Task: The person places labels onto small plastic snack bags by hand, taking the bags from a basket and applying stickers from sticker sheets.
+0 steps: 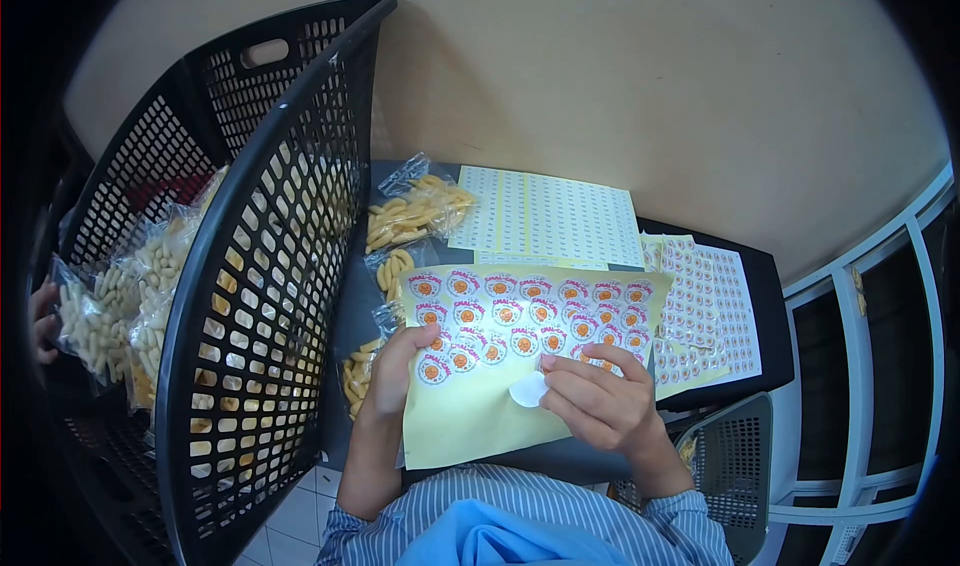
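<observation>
A yellow-backed sheet of round printed stickers (pixel 480 426) is held up in front of my body. My left hand (pixel 393 371) grips its left edge, thumb on the printed face. At the sheet's right side, my right hand (pixel 610 396) pinches a round sticker (pixel 527 391) between its fingertips, the white blank back showing. Stickers fill the upper rows of the sheet, while the lower part is bare yellow backing. Just beyond my left hand lie clear bags of pale yellow curved snack pieces (pixel 420 211), partly hidden by the sheet.
A tall black plastic basket (pixel 212 228) stands at the left, with bagged snacks (pixel 150 286) in it. Another person's hand (pixel 45 321) shows at the far left. More label sheets (pixel 545 211) and sticker sheets (pixel 735 296) lie behind. A grey basket (pixel 750 456) sits lower right.
</observation>
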{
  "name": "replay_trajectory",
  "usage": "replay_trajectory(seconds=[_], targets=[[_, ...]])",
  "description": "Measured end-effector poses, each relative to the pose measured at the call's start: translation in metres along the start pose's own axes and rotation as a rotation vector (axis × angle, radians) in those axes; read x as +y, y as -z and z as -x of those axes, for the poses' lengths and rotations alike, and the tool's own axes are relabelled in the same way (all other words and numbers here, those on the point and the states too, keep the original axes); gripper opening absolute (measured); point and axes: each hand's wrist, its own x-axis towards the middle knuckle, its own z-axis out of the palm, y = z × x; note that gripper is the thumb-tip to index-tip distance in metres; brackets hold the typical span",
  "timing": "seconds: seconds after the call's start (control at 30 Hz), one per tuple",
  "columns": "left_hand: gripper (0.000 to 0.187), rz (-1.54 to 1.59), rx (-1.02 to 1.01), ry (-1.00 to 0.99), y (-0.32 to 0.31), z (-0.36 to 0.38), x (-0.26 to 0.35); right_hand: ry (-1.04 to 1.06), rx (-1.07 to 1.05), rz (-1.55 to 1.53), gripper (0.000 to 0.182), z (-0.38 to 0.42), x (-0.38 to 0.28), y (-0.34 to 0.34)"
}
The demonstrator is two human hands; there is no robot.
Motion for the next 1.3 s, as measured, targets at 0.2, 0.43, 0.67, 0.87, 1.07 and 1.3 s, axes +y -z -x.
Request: replay_trajectory(seconds=[0.2,0.43,0.67,0.87,1.07,1.3], targets=[[0.033,-0.008,0.050,-0.016,-0.006,0.001,0.001,0.014,0.008,-0.008,0.009,0.004,0.001,0.000],[0.033,-0.019,0.071,-0.025,-0.004,-0.001,-0.001,0.026,0.052,-0.030,0.010,0.007,0.002,0.001],[0.038,0.104,0.027,-0.053,-0.004,-0.004,0.003,0.044,0.056,-0.083,0.010,0.011,0.002,0.014],[0.040,0.083,0.020,-0.110,0.004,0.006,0.007,-0.393,0.622,-0.215,0.030,0.026,0.018,0.010],[0.039,0.020,0.014,-0.154,0.009,0.007,0.006,-0.911,0.626,-1.089,0.057,0.036,0.030,-0.004],[0.054,-0.418,-0.081,-0.302,-0.017,0.007,0.002,-0.943,0.707,-0.900,0.067,0.039,0.065,-0.038]])
